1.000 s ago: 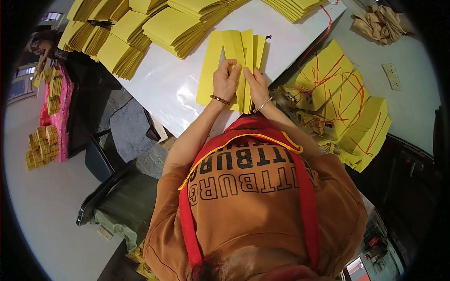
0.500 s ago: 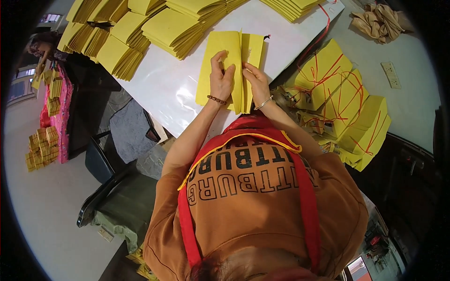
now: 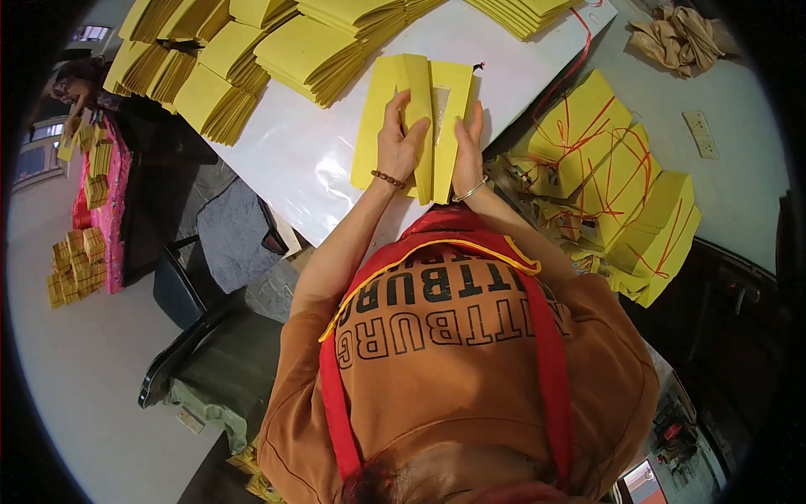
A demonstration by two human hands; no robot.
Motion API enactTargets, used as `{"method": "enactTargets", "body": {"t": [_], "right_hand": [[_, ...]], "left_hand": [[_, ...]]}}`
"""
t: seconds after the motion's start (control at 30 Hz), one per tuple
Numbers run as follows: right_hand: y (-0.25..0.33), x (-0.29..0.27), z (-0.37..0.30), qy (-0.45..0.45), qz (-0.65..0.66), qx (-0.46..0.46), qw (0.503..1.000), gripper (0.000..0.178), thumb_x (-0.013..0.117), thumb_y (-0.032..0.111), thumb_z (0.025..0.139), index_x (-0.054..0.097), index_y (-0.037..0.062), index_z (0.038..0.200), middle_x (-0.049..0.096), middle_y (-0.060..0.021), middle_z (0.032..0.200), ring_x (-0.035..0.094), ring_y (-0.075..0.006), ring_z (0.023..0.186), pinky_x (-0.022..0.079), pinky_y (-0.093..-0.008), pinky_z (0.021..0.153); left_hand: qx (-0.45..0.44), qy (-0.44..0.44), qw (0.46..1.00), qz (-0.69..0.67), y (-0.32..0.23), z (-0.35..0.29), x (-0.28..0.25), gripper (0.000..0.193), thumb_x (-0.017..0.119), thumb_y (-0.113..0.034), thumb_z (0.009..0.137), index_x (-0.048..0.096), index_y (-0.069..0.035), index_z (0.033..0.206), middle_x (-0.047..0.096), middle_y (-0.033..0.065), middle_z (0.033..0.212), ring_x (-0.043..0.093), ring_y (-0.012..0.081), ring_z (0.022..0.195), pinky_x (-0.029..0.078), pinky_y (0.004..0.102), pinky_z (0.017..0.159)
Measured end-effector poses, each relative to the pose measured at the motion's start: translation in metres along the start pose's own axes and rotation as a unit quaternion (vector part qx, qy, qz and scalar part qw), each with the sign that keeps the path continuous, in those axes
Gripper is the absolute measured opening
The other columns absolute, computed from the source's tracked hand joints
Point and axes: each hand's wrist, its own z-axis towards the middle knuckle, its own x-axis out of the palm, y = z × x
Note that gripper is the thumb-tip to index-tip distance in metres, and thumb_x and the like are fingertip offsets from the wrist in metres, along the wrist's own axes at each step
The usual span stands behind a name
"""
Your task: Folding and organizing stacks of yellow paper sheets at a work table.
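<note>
A folded yellow paper piece (image 3: 378, 80) lies on the white table in front of me, with a raised fold running along its middle. Right of the fold, a rectangular window (image 3: 441, 101) shows in it, seemingly filmed over with clear plastic. My left hand (image 3: 399, 141) grips the fold, its thumb on the upright flap and its fingers curled behind. Along the right edge of the paper, my right hand (image 3: 468, 160) stands on its side, fingers stretched and thumb apart, touching the edge.
Stacks of folded yellow paper (image 3: 306, 50) cover the back left of the white table (image 3: 294, 160). Another stack (image 3: 525, 13) sits at the back right. Beyond the right edge lie yellow sheets with red cords (image 3: 596, 160) and crumpled brown paper (image 3: 676, 42). A chair (image 3: 180, 286) stands left.
My right hand has let go of the middle fold and moved to the paper's right edge. The fold now leans further left, baring more of the window.
</note>
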Motion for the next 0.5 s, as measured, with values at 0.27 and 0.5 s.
{"method": "enactTargets", "body": {"t": [0.27,0.5], "right_hand": [[0.002,-0.014,0.008,0.054,0.119,0.096,0.987,0.03,0.042,0.019,0.093,0.046,-0.001,0.114,0.055,-0.0076,0.106,0.051,-0.0145,0.1,0.042,-0.0264,0.086],[-0.005,-0.014,0.007,0.035,0.096,0.074,0.992,0.03,0.05,0.013,0.09,0.046,-0.0012,0.116,0.052,-0.0055,0.106,0.05,-0.012,0.097,0.04,-0.0234,0.085]], "left_hand": [[-0.17,0.129,0.972,-0.098,-0.006,0.008,-0.014,0.038,0.06,-0.011,0.079,0.052,0.0,0.114,0.053,0.0138,0.115,0.05,0.0178,0.104,0.041,0.0283,0.086],[0.039,0.079,0.971,0.221,-0.016,0.002,0.003,0.056,0.074,-0.04,0.064,0.058,-0.004,0.104,0.054,0.0171,0.093,0.055,0.0322,0.088,0.044,0.037,0.076]]}}
